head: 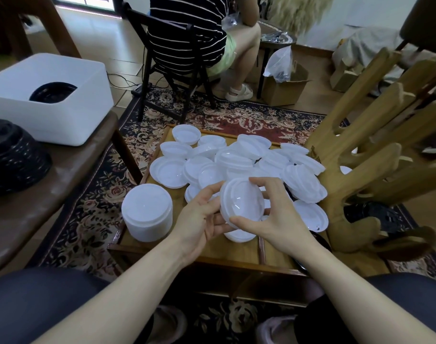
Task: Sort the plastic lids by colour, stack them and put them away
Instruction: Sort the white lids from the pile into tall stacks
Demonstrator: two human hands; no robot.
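A round white plastic lid is held tilted above the low wooden worktop, between both hands. The grip of the left hand is curled around the lid's left and lower edge, with the thumb laid along the rim. The grip of the right hand is pinched on the same lid, the forefinger hooked over its upper edge and the thumb pressed at its lower edge.

Behind and beside the held lid, a loose heap of white plastic lids is spread across the worktop, some lying flat and some leaning on one another. To the left of the hands, at the worktop's edge, a tall neat stack of white lids is seen standing upright, apart from the heap. A few black lids are partly visible at the right, behind a carved wooden stand.

On a brown side table at the left, a white rectangular plastic bin is placed, with a stack of black lids inside it. Just beside the bin, a second pile of black lids rests on the same table.

A patterned carpet lies under the worktop. Further back, a person in a striped top is seated on a dark chair, near an open cardboard box.
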